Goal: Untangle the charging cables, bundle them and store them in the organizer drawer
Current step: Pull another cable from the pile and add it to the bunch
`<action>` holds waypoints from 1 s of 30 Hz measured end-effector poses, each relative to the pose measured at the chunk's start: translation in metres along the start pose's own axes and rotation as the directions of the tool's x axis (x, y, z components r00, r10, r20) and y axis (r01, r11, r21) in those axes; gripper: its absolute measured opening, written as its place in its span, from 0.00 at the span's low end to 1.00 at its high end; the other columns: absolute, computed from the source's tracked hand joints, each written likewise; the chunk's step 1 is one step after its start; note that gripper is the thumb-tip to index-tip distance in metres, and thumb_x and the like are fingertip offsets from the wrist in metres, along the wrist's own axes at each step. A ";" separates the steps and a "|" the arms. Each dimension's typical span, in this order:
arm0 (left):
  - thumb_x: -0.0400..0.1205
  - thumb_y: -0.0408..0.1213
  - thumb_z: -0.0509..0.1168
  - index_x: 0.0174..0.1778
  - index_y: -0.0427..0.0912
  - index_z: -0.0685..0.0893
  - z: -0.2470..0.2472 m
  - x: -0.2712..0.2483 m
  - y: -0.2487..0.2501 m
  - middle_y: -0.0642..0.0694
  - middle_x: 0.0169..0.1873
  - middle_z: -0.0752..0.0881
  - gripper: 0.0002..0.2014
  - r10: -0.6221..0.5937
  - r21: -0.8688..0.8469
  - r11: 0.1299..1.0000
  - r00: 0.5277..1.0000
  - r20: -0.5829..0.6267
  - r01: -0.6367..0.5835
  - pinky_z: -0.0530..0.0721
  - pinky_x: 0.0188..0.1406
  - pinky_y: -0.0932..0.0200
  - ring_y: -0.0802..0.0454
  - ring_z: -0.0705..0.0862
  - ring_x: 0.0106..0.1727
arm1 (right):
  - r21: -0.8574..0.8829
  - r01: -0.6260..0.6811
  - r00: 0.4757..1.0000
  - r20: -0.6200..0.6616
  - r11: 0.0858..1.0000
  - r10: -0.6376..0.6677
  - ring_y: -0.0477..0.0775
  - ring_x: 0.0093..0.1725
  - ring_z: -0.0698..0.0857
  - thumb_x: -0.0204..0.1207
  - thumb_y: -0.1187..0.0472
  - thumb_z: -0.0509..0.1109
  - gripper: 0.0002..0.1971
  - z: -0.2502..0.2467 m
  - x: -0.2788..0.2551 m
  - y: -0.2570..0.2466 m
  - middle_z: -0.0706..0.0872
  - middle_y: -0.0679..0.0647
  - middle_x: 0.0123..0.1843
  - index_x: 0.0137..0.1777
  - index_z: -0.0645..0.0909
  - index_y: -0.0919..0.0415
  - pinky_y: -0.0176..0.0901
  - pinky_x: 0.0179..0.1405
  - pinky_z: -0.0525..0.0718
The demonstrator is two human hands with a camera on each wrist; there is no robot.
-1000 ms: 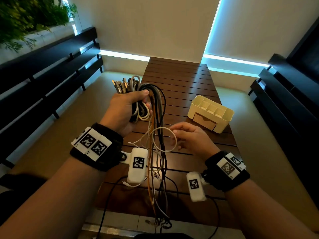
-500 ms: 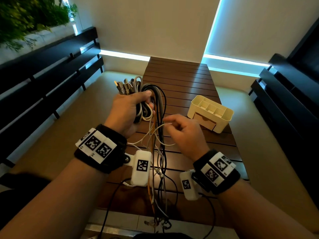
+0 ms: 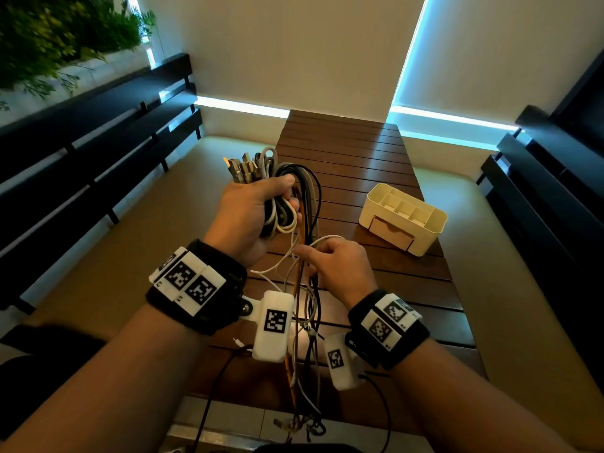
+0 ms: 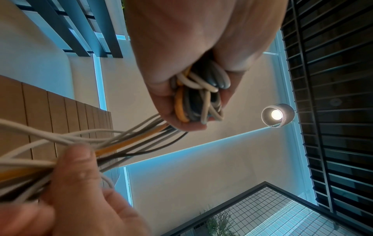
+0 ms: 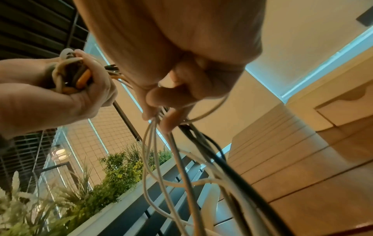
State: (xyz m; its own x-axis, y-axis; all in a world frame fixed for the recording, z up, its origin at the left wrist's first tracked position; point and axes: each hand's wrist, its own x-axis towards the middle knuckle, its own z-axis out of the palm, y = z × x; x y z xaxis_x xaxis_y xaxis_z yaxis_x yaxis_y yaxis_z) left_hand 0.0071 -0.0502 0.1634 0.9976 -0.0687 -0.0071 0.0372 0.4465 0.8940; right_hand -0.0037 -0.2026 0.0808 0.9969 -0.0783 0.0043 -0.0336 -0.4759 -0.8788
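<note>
My left hand grips a folded bundle of charging cables, white, grey, black and orange, raised above the table's near left side; the plugs stick out over the fist. The loops fill that fist in the left wrist view. Long tails hang down past the table's front edge. My right hand, just below and to the right, curls its fingers round those hanging strands. The cream organizer with its closed drawer stands on the table's right side.
The slatted wooden table runs away from me between two beige cushioned benches. Black rails line the left side and black shelving the right. Plants stand at the far left. Wrist camera leads hang below both arms.
My right hand has moved left and turned palm down, from pinching a loose white loop to closing round the hanging strands. The left hand has lifted the bundle slightly.
</note>
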 end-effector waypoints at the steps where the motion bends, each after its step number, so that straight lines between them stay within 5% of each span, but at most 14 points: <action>1: 0.83 0.32 0.66 0.35 0.37 0.81 0.000 0.000 -0.001 0.45 0.27 0.79 0.10 -0.001 0.004 1.000 1.000 -0.007 0.001 0.84 0.35 0.53 0.51 0.82 0.30 | 0.010 0.011 1.000 -0.003 1.000 -0.011 0.42 0.30 0.88 0.74 0.46 0.78 0.13 0.001 0.001 0.000 0.90 0.49 0.34 0.38 0.87 0.55 0.36 0.31 0.86; 7: 0.83 0.32 0.65 0.32 0.38 0.81 -0.012 0.006 0.013 0.45 0.27 0.79 0.12 0.038 -0.003 0.999 0.999 -0.030 -0.038 0.84 0.35 0.55 0.51 0.81 0.30 | 0.145 -0.049 0.989 0.144 0.988 0.028 0.37 0.26 0.80 0.80 0.60 0.73 0.06 -0.015 0.000 0.010 0.89 0.51 0.36 0.43 0.87 0.61 0.31 0.26 0.77; 10: 0.82 0.34 0.66 0.32 0.40 0.81 -0.026 0.015 0.023 0.45 0.28 0.78 0.11 0.050 -0.022 0.998 0.997 -0.055 -0.052 0.82 0.35 0.55 0.52 0.81 0.31 | -0.117 -0.151 0.973 0.155 0.982 0.168 0.44 0.33 0.84 0.79 0.59 0.72 0.07 -0.035 0.014 0.040 0.89 0.51 0.37 0.42 0.88 0.59 0.38 0.33 0.81; 13: 0.82 0.35 0.66 0.32 0.41 0.81 -0.034 0.018 0.030 0.47 0.27 0.78 0.12 0.064 -0.032 0.997 0.995 -0.081 -0.067 0.82 0.34 0.56 0.53 0.81 0.30 | -0.473 -0.227 0.949 0.087 0.852 0.302 0.50 0.46 0.86 0.79 0.58 0.72 0.04 -0.057 0.032 0.075 0.89 0.53 0.46 0.45 0.88 0.55 0.48 0.49 0.87; 15: 0.83 0.34 0.65 0.31 0.41 0.81 -0.035 0.018 0.029 0.47 0.27 0.79 0.12 0.073 -0.023 0.997 0.995 -0.074 -0.075 0.82 0.34 0.56 0.52 0.81 0.30 | -0.522 -0.278 0.938 0.035 0.806 0.346 0.50 0.51 0.85 0.77 0.56 0.74 0.06 -0.065 0.036 0.084 0.87 0.51 0.54 0.52 0.86 0.52 0.52 0.57 0.87; 18: 0.80 0.36 0.67 0.33 0.39 0.80 -0.031 0.021 0.022 0.44 0.28 0.77 0.10 0.054 0.008 0.999 0.998 -0.036 -0.054 0.81 0.33 0.55 0.50 0.80 0.30 | -0.410 -0.217 0.966 0.041 0.886 0.255 0.51 0.63 0.82 0.75 0.58 0.76 0.22 -0.064 0.040 0.069 0.80 0.51 0.67 0.69 0.79 0.50 0.52 0.64 0.83; 22: 0.79 0.37 0.67 0.33 0.39 0.79 -0.019 0.020 0.015 0.41 0.31 0.75 0.10 0.006 0.028 1.000 1.000 0.028 -0.007 0.82 0.34 0.55 0.47 0.79 0.33 | -0.123 0.126 0.992 0.018 0.984 -0.125 0.46 0.64 0.81 0.78 0.62 0.73 0.23 -0.049 0.025 0.016 0.77 0.47 0.68 0.72 0.75 0.49 0.45 0.61 0.84; 26: 0.84 0.34 0.64 0.33 0.39 0.78 -0.001 0.008 0.013 0.43 0.30 0.74 0.12 -0.029 0.010 1.000 0.996 0.089 0.029 0.83 0.33 0.58 0.52 0.79 0.30 | 0.226 0.256 0.958 0.073 0.940 -0.278 0.42 0.71 0.78 0.74 0.59 0.76 0.29 -0.031 0.017 -0.028 0.79 0.42 0.70 0.74 0.73 0.45 0.45 0.68 0.80; 30: 0.82 0.33 0.64 0.32 0.38 0.76 0.013 -0.002 0.020 0.44 0.28 0.73 0.11 -0.096 -0.051 0.993 0.983 0.156 0.105 0.78 0.34 0.56 0.53 0.78 0.28 | 0.549 0.192 0.964 0.051 0.813 -0.262 0.51 0.65 0.85 0.72 0.69 0.78 0.37 -0.019 0.022 -0.046 0.82 0.56 0.69 0.78 0.67 0.52 0.51 0.60 0.88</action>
State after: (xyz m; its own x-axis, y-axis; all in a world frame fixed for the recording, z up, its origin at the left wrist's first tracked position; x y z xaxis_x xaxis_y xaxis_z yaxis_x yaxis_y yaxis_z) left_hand 0.0052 -0.0530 0.1867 0.9681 -0.2497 -0.0227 0.1446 0.4819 0.8642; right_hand 0.0182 -0.1994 0.1301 0.9732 0.0942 0.2100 0.2030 0.0787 -0.9760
